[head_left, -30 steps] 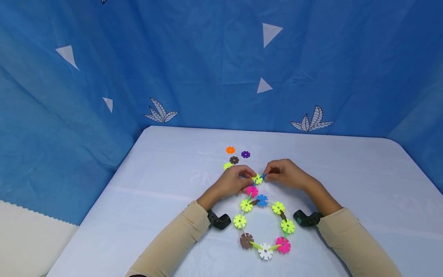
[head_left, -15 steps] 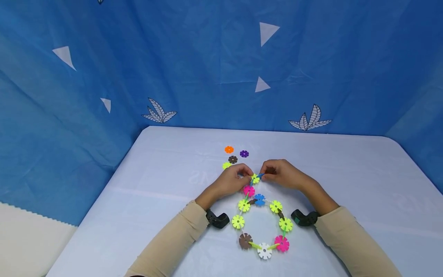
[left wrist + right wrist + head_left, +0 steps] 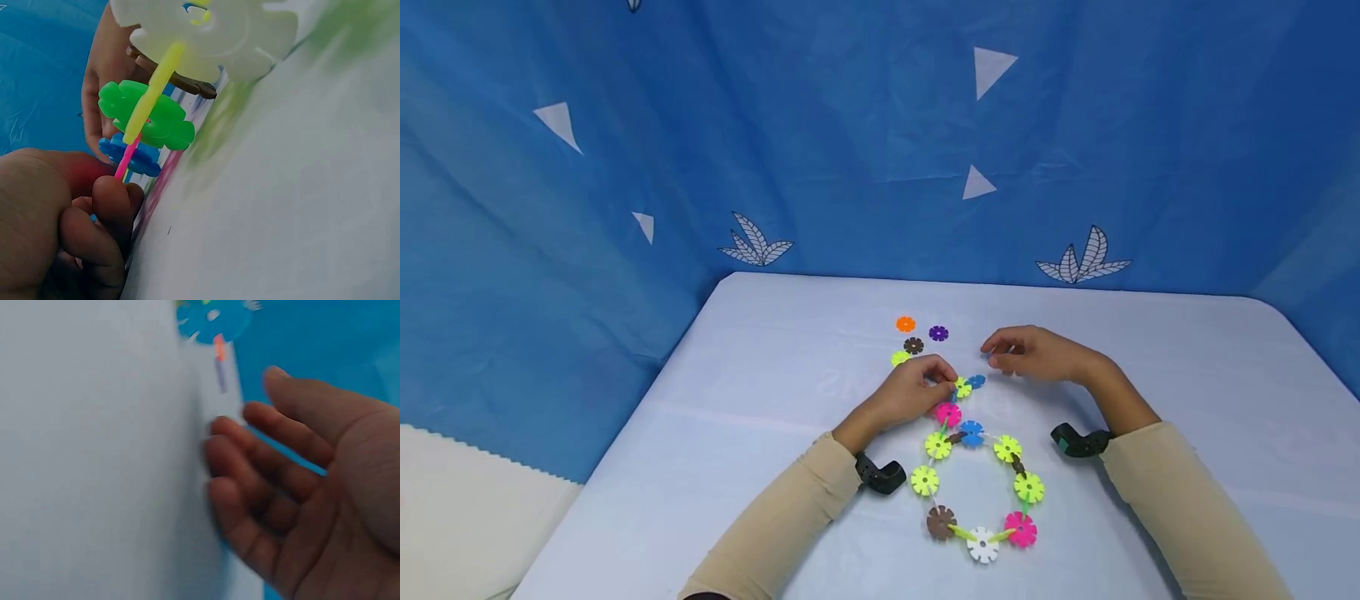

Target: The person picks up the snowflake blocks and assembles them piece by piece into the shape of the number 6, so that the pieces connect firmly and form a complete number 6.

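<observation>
Slotted plastic flower discs are joined slot to slot into a ring on the table, with a short chain rising from its far side. My left hand [image 3: 913, 390] pinches the chain near its far end, at a yellow-green disc [image 3: 962, 387]. A blue disc [image 3: 976, 382] sits at the chain's tip, slotted to the yellow-green one. Just below the left fingers is a pink disc [image 3: 948, 414]. To the right, my right hand [image 3: 1041, 354] is apart from the chain. In the right wrist view its fingers [image 3: 234, 500] are loosely bent, holding nothing, with the blue disc [image 3: 215, 322] beyond them.
Loose discs lie beyond the left hand: orange [image 3: 906, 324], purple [image 3: 938, 333], brown [image 3: 913, 345] and yellow-green [image 3: 900, 358]. The ring's white disc [image 3: 982, 545] is nearest the person. A blue curtain [image 3: 850, 150] hangs behind the white table [image 3: 775, 333].
My right hand has let go of the blue disc and moved away to the right and back. The blue disc stays on the chain, and the left hand keeps its pinch.
</observation>
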### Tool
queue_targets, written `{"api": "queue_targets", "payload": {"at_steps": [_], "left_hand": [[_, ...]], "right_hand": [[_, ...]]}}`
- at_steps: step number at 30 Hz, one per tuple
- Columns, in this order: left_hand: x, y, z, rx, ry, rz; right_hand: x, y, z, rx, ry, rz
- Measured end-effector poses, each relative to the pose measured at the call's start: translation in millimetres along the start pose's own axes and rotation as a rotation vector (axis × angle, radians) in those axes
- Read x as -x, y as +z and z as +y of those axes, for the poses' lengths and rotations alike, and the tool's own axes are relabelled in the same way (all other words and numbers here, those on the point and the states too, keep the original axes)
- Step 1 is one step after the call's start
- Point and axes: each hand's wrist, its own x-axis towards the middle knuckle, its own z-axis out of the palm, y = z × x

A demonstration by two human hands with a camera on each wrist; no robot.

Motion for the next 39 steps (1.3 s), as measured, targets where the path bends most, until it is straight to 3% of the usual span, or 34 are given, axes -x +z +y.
{"api": "queue_targets", "payload": {"at_steps": [6, 13, 18, 24, 33, 39], "left_hand": [[1.5, -3.9, -0.7, -0.009, -0.026, 0.014], [-0.1, -0.3, -1.5, 0.005, -0.023, 0.008], [-1.1, 2.6, 0.4, 0.012, -0.028, 0.005], [-1.1, 2.5, 3.9, 0.015, -0.024, 0.000], [0.0, 0.1, 3.7, 0.016, -0.033, -0.003], [0.0, 0.7, 3.4, 0.017, -0.029, -0.003]], "right_hand": [[-48.3, -3.1, -6.6, 0.118, -0.005, 0.058], [-79.6, 5.0, -20.9, 0.338, 0.025, 0.005], [-78.2, 7.9, -19.5, 0.377, -0.002, 0.025], [-71.4, 8.1, -15.7, 0.321, -0.073, 0.078], [-69.8, 11.8, -20.6, 0.295, -0.109, -0.023], [-56.7, 10.8, -18.8, 0.285, -0.094, 0.012]]}}
